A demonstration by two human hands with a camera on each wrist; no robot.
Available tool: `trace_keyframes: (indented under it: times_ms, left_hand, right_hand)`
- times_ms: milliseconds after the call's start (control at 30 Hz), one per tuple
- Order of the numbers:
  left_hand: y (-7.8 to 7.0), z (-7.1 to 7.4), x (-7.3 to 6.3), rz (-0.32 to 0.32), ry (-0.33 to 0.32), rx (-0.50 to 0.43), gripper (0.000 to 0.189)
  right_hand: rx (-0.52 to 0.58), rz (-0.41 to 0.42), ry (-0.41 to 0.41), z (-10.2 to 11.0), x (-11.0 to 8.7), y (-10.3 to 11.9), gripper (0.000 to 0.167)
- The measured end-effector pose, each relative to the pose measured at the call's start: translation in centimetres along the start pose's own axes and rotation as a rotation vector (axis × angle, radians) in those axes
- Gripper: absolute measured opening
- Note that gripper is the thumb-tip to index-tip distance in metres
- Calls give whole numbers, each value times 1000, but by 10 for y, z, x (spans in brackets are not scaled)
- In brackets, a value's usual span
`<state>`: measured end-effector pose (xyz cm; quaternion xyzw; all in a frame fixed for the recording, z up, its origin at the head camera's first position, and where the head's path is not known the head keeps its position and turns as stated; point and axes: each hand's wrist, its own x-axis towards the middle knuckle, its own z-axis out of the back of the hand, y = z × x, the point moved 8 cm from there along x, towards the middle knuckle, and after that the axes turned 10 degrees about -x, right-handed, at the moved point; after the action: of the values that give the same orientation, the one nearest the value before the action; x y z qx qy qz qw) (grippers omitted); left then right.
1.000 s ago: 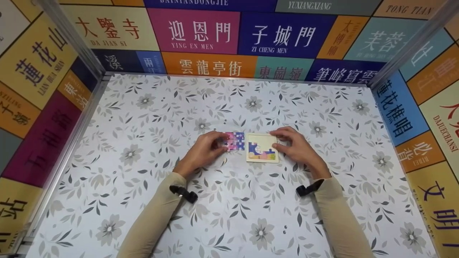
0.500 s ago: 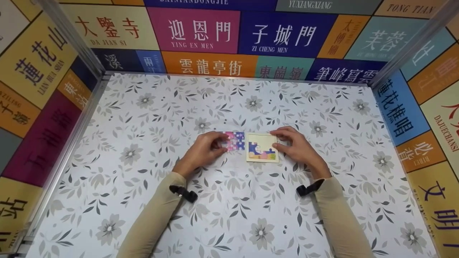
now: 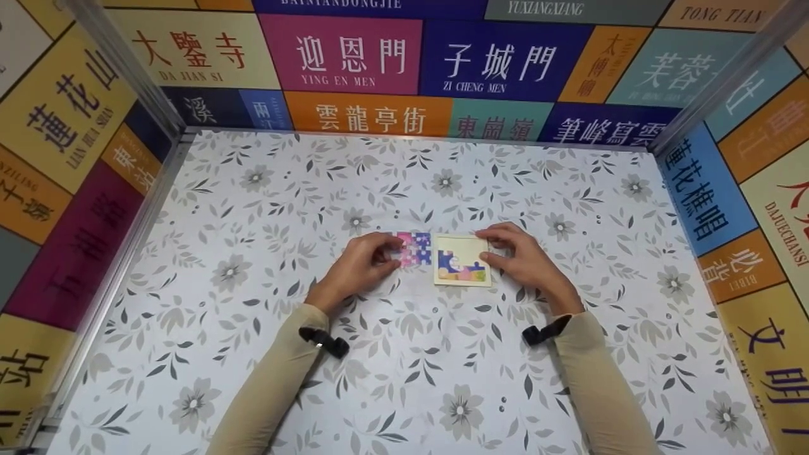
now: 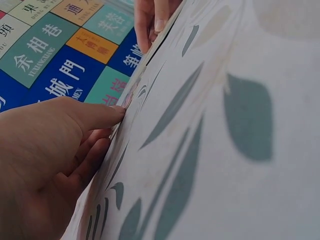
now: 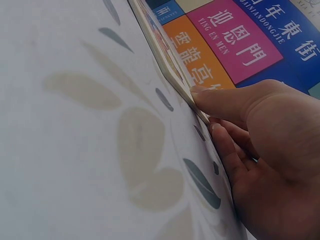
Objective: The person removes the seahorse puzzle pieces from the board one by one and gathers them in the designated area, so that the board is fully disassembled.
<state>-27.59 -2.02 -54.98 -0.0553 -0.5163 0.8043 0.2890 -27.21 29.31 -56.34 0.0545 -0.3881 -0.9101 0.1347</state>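
Loose puzzle pieces (image 3: 415,249): had drawn closer together than a second earlier, the pale gap among them having narrowed; the left hand (image 3: 360,262), the square tray (image 3: 461,283) and the right hand (image 3: 521,259) had kept about the same places.
Left wall (image 3: 76,114): bore yellow, orange, purple and dark blue panels with Chinese characters, beside the worktop (image 3: 379,392).
Left arm: wore a tan sleeve (image 3: 268,379) with one black wrist device (image 3: 323,341) at the cuff.
Left hand's grip: thumb and fingers were bent and pinched the left edge of the loose pieces, hiding part of it.
Loose pieces' place: lay flat on the worktop just left of the tray, pink on the left and purple-blue on the right; too small to count surely.
Square tray: one, pale-rimmed, lay flat between the two hands.
Tray contents: fitted pieces (image 3: 464,273) filled the left side and the bottom, purple-blue, orange, pink and green; the upper right showed bare cream base.
Right hand's grip: thumb and fingers held the tray's right rim near its upper corner, covering a little of it.
Right arm: wore a matching sleeve (image 3: 600,379) and a second black device (image 3: 547,333).
Back wall (image 3: 341,57): carried more lettered panels beyond the worktop.
Right wall (image 3: 714,202): showed blue, orange and yellow ones.
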Motion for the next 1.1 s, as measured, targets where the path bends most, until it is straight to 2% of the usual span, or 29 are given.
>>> trace_keyframes:
  times_ms: [233,367,433,700,967,1100]
  left_hand:
    - [-2,2,1,-3,-23,15,35]
    - [-7,4,2,-15,-59,19,35]
    - [-10,2,3,-24,-57,8,35]
    - [-29,-28,12,-58,38,-27,30]
    - [-46,-55,26,-129,103,67,29]
    - [-52,-64,34,-120,121,112,31]
  right_hand:
    - [19,12,9,0,0,2,43]
    - [29,4,9,-1,1,2,42]
    - [28,-2,4,-1,1,1,42]
    - [35,-27,5,9,-9,35,43]
    - [38,-13,4,9,-10,37,42]
    - [40,-9,-1,8,-9,36,41]
